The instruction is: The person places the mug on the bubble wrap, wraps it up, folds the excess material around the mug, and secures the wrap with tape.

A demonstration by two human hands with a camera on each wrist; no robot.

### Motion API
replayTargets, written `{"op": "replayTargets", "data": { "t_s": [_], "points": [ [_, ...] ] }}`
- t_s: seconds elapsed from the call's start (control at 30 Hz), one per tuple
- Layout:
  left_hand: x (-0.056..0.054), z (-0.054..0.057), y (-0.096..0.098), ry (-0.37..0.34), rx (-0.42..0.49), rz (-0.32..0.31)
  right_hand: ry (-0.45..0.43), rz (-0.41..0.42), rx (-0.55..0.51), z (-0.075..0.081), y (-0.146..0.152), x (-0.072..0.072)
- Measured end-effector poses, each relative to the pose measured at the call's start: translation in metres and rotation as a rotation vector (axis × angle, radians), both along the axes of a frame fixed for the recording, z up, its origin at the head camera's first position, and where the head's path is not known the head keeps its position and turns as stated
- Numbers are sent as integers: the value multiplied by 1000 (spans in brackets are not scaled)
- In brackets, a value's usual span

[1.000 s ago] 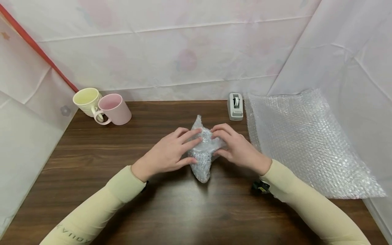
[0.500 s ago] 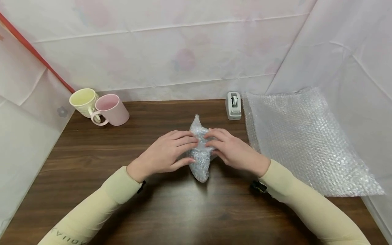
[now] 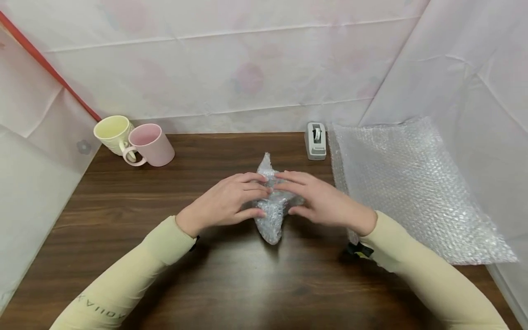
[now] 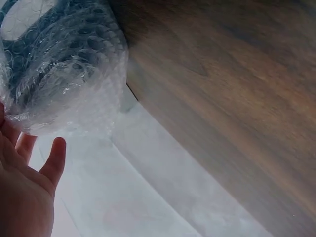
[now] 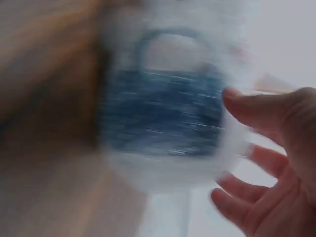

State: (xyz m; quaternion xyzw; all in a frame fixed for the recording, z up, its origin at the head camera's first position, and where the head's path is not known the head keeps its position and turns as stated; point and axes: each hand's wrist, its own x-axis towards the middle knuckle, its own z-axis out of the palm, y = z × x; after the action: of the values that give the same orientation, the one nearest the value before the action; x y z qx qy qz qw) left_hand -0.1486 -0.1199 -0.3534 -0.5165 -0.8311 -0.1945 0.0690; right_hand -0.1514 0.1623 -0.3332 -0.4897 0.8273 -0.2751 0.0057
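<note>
Curtained-off nook — floral sheets [image 3: 206, 78], table [image 3: 255, 288]

Forms a crinkled, clear bubble-wrap bundle [image 3: 272, 211] around a dark blue handled object [image 5: 163, 113]; rests on the brown wooden table [image 3: 247, 284], narrowing to a far-end point.

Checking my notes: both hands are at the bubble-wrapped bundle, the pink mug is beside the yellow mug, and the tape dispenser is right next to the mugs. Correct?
Not quite: the head view shows the tape dispenser beside the bubble wrap sheet, away from the pink mug and yellow mug. The rest holds: mugs side by side, left hand and right hand at the bubble-wrapped bundle.
</note>
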Motion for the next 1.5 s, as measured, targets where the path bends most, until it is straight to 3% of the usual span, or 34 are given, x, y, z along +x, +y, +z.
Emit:
{"op": "replayTargets", "data": {
  "t_s": [0.1, 0.27, 0.43, 0.63, 0.87, 1.23, 1.5],
  "points": [
    [-1, 0, 3, -14, 7, -3, -64, -89, 2, 25, 10, -11],
    [0, -2, 4, -38, 6, 1, -218, -379, 11, 49, 31, -50],
    [0, -2, 3, -27, 1, 3, -381, -598, 47, 40, 46, -94],
    [-1, 1, 1, -28, 15, -5, -490, -695, 122, 10, 51, -129],
    [-3, 0, -1, -32, 8, 3, -559, -782, 261, -13, 45, -144],
    [-3, -5, 0, -43, 47, 3, -751, -887, 106, -32, 36, -152],
    [-3, -5, -1, -45, 48, 18, -814, -920, 50, -37, 33, -155]
  ]
}}
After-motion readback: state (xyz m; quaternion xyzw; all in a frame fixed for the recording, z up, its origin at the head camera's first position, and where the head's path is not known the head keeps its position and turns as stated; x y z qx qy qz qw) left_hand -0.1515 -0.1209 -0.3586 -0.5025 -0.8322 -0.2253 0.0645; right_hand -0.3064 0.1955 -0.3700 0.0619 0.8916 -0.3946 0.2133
